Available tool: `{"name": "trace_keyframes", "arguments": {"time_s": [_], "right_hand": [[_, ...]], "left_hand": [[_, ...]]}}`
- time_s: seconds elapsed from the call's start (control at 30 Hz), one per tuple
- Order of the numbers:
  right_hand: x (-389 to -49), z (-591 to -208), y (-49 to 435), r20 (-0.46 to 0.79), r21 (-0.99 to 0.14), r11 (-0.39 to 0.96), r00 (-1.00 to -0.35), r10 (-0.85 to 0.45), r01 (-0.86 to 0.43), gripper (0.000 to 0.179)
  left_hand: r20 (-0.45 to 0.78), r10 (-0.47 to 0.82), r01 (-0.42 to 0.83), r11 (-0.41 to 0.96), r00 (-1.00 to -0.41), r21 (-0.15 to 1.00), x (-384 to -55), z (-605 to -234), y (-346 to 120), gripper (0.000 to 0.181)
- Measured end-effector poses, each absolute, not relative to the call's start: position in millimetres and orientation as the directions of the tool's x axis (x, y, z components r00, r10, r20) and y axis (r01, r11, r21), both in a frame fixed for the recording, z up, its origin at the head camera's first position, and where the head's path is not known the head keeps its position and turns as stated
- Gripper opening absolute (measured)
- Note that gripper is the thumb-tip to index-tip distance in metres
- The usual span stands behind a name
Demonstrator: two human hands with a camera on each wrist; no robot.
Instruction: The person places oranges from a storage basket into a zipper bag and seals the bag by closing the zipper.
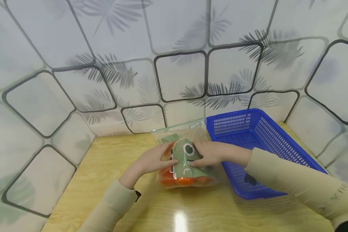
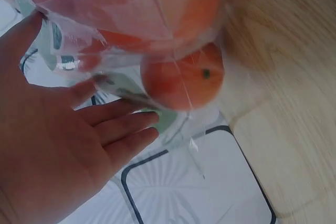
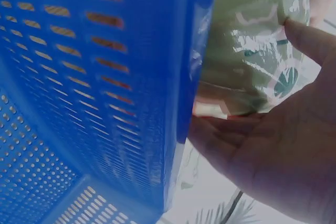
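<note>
A clear zip bag (image 1: 179, 146) with a green cartoon face printed on its front stands on the table. Orange-coloured round fruits, seemingly oranges or tangerines (image 2: 184, 80), fill its lower part. My left hand (image 1: 152, 160) holds the bag's left side, thumb on the printed front and the other fingers along the side and back. From the right, my right hand (image 1: 213, 153) grips the opposite side, its thumb also on the print. The bag's zip edge (image 1: 177, 126) is at the top, above both hands; whether it is sealed I cannot tell.
Close to the bag's right stands a blue perforated plastic basket (image 1: 243, 192), under my right forearm. The wooden table (image 1: 110, 154) meets patterned wall covering (image 1: 179, 77) at the back and sides.
</note>
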State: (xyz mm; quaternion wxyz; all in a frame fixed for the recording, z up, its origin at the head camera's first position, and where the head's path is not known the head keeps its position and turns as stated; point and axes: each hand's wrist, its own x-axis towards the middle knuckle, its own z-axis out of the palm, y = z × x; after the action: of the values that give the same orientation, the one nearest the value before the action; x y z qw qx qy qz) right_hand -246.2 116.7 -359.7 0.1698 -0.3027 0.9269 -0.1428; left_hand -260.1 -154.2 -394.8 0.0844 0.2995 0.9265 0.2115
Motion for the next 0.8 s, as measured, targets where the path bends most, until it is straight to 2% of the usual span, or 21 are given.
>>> {"name": "trace_keyframes", "arguments": {"time_s": [0.1, 0.17, 0.3, 0.5, 0.8], "right_hand": [[-252, -362, 116, -0.226, -0.449, 0.739, -0.736, -0.638, -0.503, 0.087], [-251, -361, 116, -0.222, -0.454, 0.735, -0.735, -0.641, -0.504, 0.084], [-247, -361, 116, -0.179, -0.342, 0.766, -0.763, -0.621, -0.544, 0.081], [-238, -366, 121, -0.119, -0.161, 0.791, -0.784, -0.609, -0.590, 0.086], [-224, -369, 131, -0.064, -0.045, 0.789, -0.786, -0.615, -0.613, 0.076]], "left_hand": [[-0.047, 0.582, 0.503, 0.739, -0.812, 0.448, -261, -397, -161, 0.081], [-0.054, 0.581, 0.499, 0.740, -0.812, 0.452, -261, -398, -162, 0.080], [-0.060, 0.584, 0.506, 0.745, -0.809, 0.435, -262, -397, -163, 0.082], [-0.047, 0.596, 0.545, 0.761, -0.802, 0.352, -257, -390, -161, 0.081], [-0.047, 0.602, 0.563, 0.770, -0.797, 0.301, -245, -389, -163, 0.077]]}}
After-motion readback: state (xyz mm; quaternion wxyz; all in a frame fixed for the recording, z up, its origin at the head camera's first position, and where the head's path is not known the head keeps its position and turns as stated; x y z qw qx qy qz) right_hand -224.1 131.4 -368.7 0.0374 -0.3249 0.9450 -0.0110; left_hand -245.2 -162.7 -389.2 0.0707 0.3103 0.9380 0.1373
